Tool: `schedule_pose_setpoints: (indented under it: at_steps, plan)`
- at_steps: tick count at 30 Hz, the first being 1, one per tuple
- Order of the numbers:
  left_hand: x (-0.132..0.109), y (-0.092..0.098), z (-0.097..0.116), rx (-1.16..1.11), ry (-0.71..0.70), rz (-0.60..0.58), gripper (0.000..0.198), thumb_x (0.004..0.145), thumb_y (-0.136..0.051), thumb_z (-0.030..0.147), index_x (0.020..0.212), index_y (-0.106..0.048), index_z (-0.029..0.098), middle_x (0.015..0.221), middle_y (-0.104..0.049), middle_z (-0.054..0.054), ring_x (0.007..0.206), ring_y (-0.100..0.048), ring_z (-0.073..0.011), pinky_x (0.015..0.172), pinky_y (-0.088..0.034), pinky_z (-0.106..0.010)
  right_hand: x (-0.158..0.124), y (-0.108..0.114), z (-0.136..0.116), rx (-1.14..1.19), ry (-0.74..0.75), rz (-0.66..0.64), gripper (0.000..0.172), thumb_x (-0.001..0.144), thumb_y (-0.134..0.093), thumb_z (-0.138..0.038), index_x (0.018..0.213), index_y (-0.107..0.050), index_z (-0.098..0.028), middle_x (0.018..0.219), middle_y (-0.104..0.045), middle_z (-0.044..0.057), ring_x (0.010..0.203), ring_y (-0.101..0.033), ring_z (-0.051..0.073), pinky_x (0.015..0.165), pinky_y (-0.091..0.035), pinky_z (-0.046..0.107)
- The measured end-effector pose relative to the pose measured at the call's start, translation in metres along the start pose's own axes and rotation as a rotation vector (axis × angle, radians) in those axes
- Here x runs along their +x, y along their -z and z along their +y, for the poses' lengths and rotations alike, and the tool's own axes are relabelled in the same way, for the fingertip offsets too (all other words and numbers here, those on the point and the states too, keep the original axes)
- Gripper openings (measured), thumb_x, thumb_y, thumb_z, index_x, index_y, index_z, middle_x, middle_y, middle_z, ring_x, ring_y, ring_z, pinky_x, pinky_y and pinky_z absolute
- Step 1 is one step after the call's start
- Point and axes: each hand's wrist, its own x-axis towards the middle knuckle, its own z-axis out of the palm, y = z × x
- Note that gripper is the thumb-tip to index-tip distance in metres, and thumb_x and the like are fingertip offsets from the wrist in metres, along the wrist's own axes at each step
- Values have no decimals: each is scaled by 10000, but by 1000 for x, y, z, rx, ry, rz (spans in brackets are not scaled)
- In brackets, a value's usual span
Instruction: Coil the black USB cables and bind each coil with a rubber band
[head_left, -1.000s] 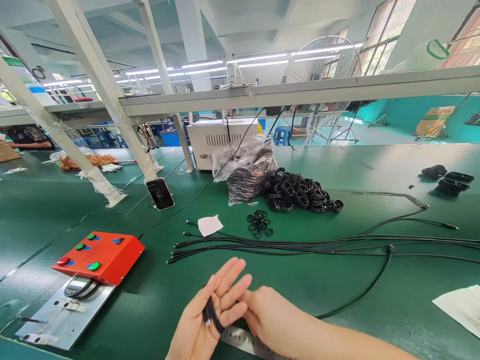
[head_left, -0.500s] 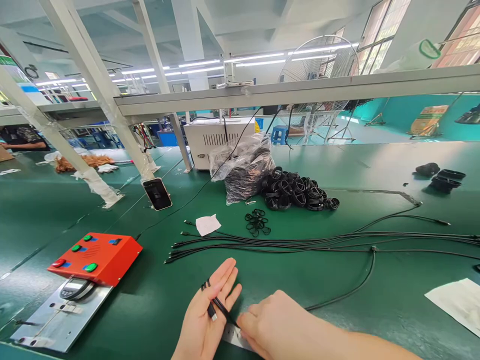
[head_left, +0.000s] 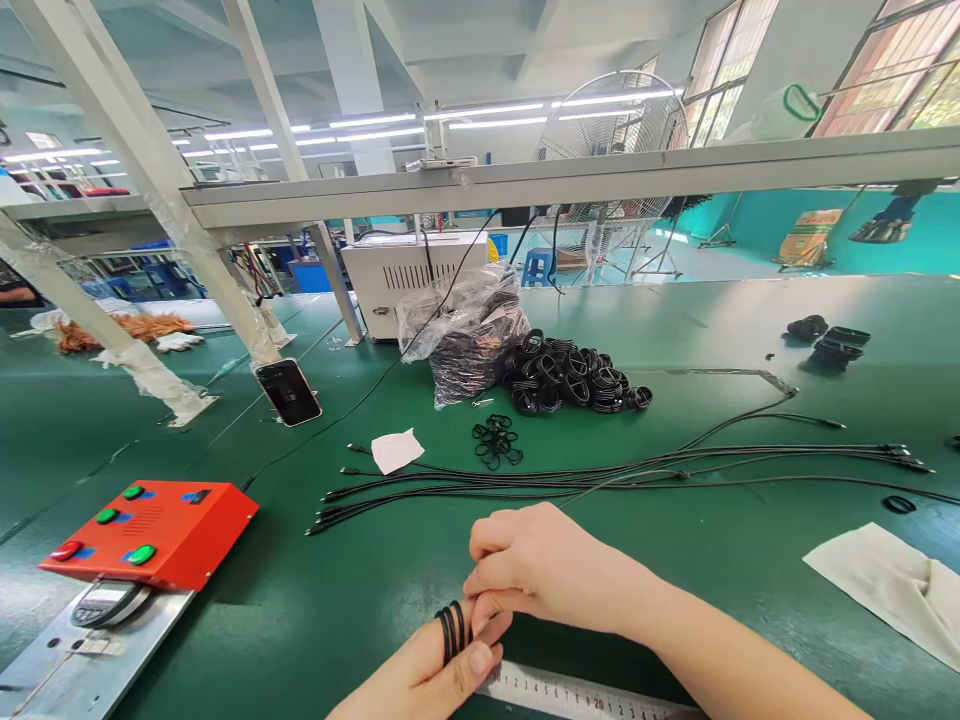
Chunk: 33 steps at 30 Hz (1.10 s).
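Observation:
My left hand (head_left: 442, 660) is closed, back up, near the front of the bench. Several black loops (head_left: 452, 632) circle its fingers; I cannot tell whether they are rubber rings or turns of cable. My right hand (head_left: 532, 570) is closed too, its fingertips pinched against those of my left hand. A black cable (head_left: 622, 484) runs out from behind my right hand towards the long cables; the part between my fingers is hidden. Under my hands lies a steel ruler (head_left: 577, 690). Beyond them stretch several long black cables (head_left: 480, 482) with metal-tipped plugs.
A red button box (head_left: 161, 530) with a gauge (head_left: 109, 603) stands left. Behind are a phone (head_left: 289, 392), small black rings (head_left: 495, 440), coiled cables (head_left: 574, 375) and a plastic bag (head_left: 476, 335). A white paper (head_left: 396, 450) and a cloth (head_left: 889, 590) also lie here.
My left hand has turned from palm up to back up, covering the plug that lay in it. My right hand has risen off the ruler to my left fingertips. The view has shifted right.

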Motion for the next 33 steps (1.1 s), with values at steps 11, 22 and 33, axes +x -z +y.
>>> schedule_pose_setpoints:
  at_steps: [11,22,33]
  plan:
    - [2,-18,0,156,-69,86,429,838,-619,466,1178,-665,209,1293,-647,-123,1095,-661,-322,935,-539,-482,4,-3,-2,161,36,-66,232,940,-540,-294,806,-695,-185,772,-598,-4,696,-531,106,573,-349,203]
    - [-4,-24,21,138,-7,76,398,852,-593,481,1070,-707,169,1029,-773,-118,996,-708,-278,930,-539,-409,8,-2,-11,313,-4,9,247,949,-505,-250,785,-667,-160,760,-573,-7,637,-508,86,586,-381,191]
    - [-1,-18,36,-436,-2,42,416,980,-393,337,1110,-704,93,1083,-744,-186,914,-740,-254,731,-611,-295,26,-35,7,987,-343,-4,264,922,-505,-350,785,-601,-147,691,-571,-22,597,-479,95,552,-390,203]
